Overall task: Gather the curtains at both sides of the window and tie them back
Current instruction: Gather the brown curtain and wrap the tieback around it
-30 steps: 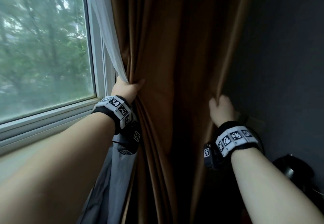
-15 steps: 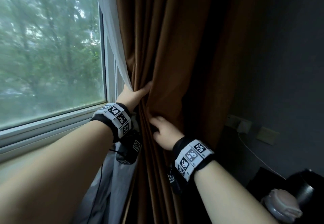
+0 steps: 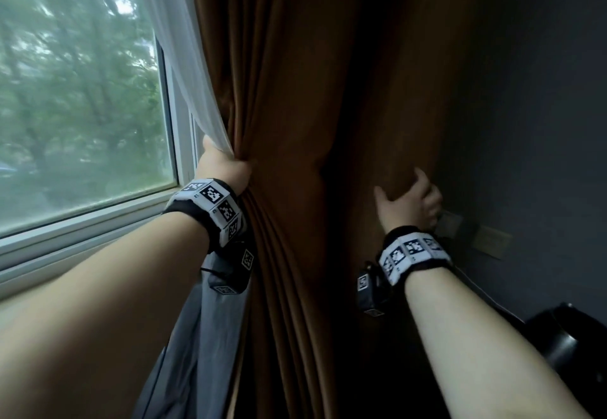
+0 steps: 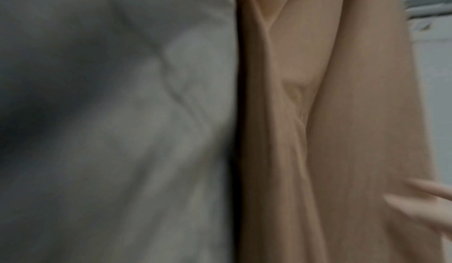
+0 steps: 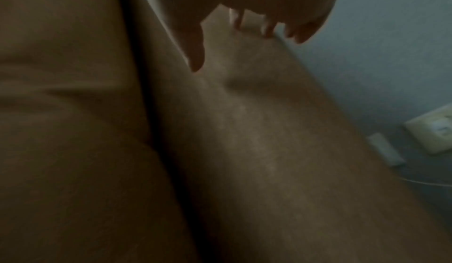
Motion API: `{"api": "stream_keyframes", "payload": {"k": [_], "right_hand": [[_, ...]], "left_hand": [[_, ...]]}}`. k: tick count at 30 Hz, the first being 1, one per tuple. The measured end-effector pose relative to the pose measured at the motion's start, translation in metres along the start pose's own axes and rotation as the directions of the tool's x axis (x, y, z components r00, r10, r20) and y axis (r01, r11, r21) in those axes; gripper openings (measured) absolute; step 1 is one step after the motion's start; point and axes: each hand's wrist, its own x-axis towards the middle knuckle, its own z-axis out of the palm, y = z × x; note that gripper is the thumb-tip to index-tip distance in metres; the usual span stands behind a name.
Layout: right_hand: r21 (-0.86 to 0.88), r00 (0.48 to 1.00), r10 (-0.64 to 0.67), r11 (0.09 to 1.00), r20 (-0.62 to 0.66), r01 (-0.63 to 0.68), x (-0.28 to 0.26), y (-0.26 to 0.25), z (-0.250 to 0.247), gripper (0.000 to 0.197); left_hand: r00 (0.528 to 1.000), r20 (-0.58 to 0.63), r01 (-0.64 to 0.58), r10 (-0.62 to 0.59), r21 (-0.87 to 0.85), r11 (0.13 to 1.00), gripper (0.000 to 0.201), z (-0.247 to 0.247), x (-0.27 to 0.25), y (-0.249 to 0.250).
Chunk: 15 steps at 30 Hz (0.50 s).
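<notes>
Left fingers: the left hand (image 3: 225, 169) was closed around the window-side edge of the brown curtain (image 3: 295, 123), with the white sheer curtain (image 3: 184, 57) caught in the same grip. The fingers themselves were wrapped behind the cloth and hidden in the head view; in the left wrist view two fingertips (image 4: 415, 209) lay against the brown folds at the lower right.

Right fingers: the right hand (image 3: 410, 205) cupped the wall-side edge of the brown curtain, thumb on the near face and the other fingers curled round behind the fold. In the right wrist view the fingers (image 5: 269, 6) showed as a dark shape bent over the top of that fold.

Between the fingers: the brown curtain bunched into deep vertical pleats, with a dark hollow between the two grips.

Above the left fingers: the white sheer curtain rose up and to the left, drawn taut across the corner of the window (image 3: 82, 106).

Below the left fingers: grey fabric (image 3: 197, 336) hung beside the brown pleats; I could not tell what it belonged to.

Beyond the left fingers: the white window frame (image 3: 98, 221) and blurred green trees behind the glass.

Beyond the right fingers: a dark wall (image 3: 542, 123) with a pale wall plate (image 3: 491, 243) just past the knuckles, and a thin white cable (image 5: 420, 183) trailing from it.

Below the right arm: a dark rounded object (image 3: 565, 343) at the lower right, too dim to name.
</notes>
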Motion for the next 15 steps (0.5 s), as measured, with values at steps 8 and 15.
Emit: {"api": "stream_keyframes", "payload": {"k": [8,15], "right_hand": [[0.202,0.979,-0.051,0.979,0.196,0.010,0.032,0.009,0.006,0.044],[0.141,0.800,-0.347,0.937,0.490,0.321,-0.042,-0.031,0.036,0.030]], "left_hand": [[1.000,-0.009,0.027,-0.027,0.011,1.000,0.071,0.015,0.009,0.000],[0.999,-0.007,0.031,-0.031,-0.022,0.999,0.075,0.016,0.009,0.001]]}}
